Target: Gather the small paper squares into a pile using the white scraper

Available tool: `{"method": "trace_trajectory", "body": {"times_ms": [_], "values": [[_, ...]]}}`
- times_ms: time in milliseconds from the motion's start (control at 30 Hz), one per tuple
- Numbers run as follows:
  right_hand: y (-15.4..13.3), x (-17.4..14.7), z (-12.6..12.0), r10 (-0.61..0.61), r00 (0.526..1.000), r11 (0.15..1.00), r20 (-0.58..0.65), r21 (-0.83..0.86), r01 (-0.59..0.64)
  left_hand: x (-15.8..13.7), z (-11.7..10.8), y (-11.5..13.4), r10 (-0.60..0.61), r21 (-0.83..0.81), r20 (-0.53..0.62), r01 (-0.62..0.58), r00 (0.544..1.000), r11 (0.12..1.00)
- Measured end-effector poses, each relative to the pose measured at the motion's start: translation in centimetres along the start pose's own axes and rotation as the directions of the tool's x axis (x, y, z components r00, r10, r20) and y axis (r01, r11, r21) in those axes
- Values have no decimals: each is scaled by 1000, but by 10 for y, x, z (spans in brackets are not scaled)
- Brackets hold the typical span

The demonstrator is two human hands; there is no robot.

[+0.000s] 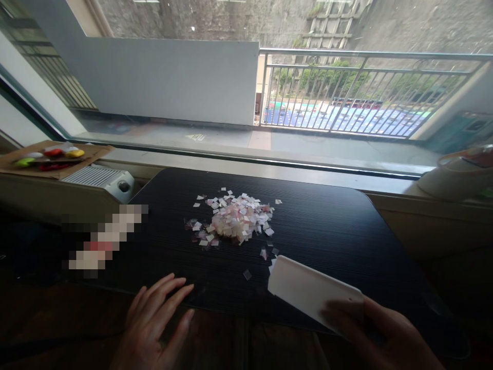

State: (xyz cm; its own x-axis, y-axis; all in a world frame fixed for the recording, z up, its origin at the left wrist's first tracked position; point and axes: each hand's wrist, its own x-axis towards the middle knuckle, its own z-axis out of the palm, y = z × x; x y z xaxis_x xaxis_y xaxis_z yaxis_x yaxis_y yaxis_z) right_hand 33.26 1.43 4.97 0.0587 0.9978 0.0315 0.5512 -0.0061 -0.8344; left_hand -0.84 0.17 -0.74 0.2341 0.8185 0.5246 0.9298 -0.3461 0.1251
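My right hand [385, 324] grips one end of a flat white plastic piece [308, 288] with rounded corners and a small hole near the grip. The far end of that piece is low over the black table, beside a few loose paper bits. My left hand [157, 318] is at the table's near edge, fingers spread, holding nothing. Beyond both hands, a heap of small white and pinkish paper squares [241, 216] lies on the tabletop. Clear squares are scattered around it, one [247, 275] lying nearer to me.
The black table [327, 226] stands against a window sill. To the left are brown cardboard [96, 151] bearing colourful items and a white grilled device [102, 180]. A pixelated patch [111, 241] covers the table's left edge. A pale container [450, 177] stands at right.
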Motion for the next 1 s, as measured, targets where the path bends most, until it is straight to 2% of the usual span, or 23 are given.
{"method": "trace_trajectory", "body": {"times_ms": [133,200,367,433,600,733,833,933,1000], "values": [[-4,4,19,-72,994,997,84,-22,74,2,1,1,29,24,4,-29,1000,999],[-6,8,21,-80,994,996,77,-39,83,3,1,0,31,29,6,-31,999,999],[5,19,-2,-28,995,994,-98,-109,18,2,1,-3,46,34,-5,-46,999,998],[14,19,-12,-37,990,992,-132,-123,21,0,2,-4,59,43,-7,-59,998,997],[32,12,-27,-63,997,987,-43,-148,56,-6,7,-9,61,46,23,-62,998,997],[24,18,-21,-100,995,990,-29,-107,96,-8,9,-13,58,34,32,-59,998,998],[15,26,-15,-138,990,989,26,-48,139,-9,9,-15,42,19,38,-43,998,999],[13,29,-17,-122,990,991,72,-41,125,-10,8,-17,34,-14,40,-34,999,999],[17,31,-21,-95,994,995,48,-33,97,-10,9,-18,27,-39,36,-26,999,999]]}}
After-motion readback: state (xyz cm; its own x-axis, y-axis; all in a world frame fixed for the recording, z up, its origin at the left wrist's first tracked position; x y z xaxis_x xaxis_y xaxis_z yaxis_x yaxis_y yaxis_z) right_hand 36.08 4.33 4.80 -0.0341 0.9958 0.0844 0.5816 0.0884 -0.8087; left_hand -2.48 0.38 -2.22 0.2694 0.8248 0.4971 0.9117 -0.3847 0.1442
